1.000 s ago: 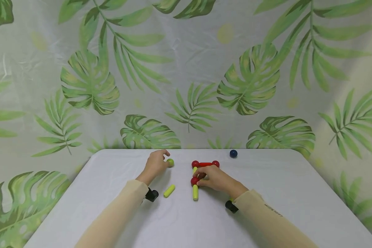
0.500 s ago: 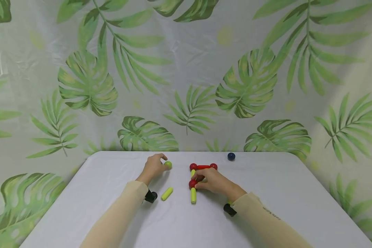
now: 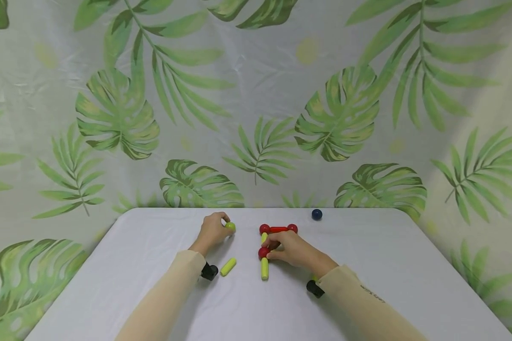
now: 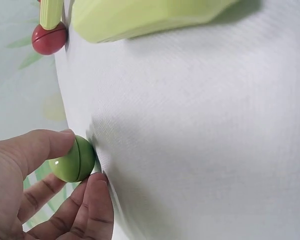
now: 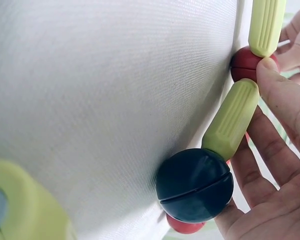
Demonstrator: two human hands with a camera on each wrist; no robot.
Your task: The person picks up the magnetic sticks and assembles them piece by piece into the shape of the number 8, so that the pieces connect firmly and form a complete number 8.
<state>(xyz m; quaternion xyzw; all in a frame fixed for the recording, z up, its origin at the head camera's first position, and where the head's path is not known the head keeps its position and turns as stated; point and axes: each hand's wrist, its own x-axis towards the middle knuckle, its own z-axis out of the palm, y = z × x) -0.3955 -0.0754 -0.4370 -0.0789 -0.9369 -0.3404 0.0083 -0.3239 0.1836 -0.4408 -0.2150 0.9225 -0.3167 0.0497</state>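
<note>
My left hand [image 3: 212, 232] pinches a green ball [image 4: 80, 159] with a seam round it, at the table's back left of centre. Thumb and fingertips lie on opposite sides of it. With my right hand [image 3: 296, 248] I hold a red ball [image 5: 245, 65] in a ball-and-rod frame, the thumb on its side. From this ball one yellow-green rod [image 3: 264, 268] points toward me. Another yellow-green rod [image 5: 232, 117] runs to a dark blue ball [image 5: 195, 185] below my palm, hidden in the head view. Farther back, a red rod [image 3: 278, 229] joins two red balls [image 3: 292, 229].
A loose yellow-green rod [image 3: 228, 266] lies between my forearms. Another yellow-green rod [image 5: 25, 205] is close by my right wrist, mostly covered in the head view. A separate dark blue ball [image 3: 317, 214] sits near the back edge of the white table [image 3: 358, 237]. Behind hangs a leaf-patterned curtain [image 3: 256, 94].
My left fingers have closed in on the green ball, the index finger now curling over it. My right hand stays on the red ball. The head view has shifted slightly.
</note>
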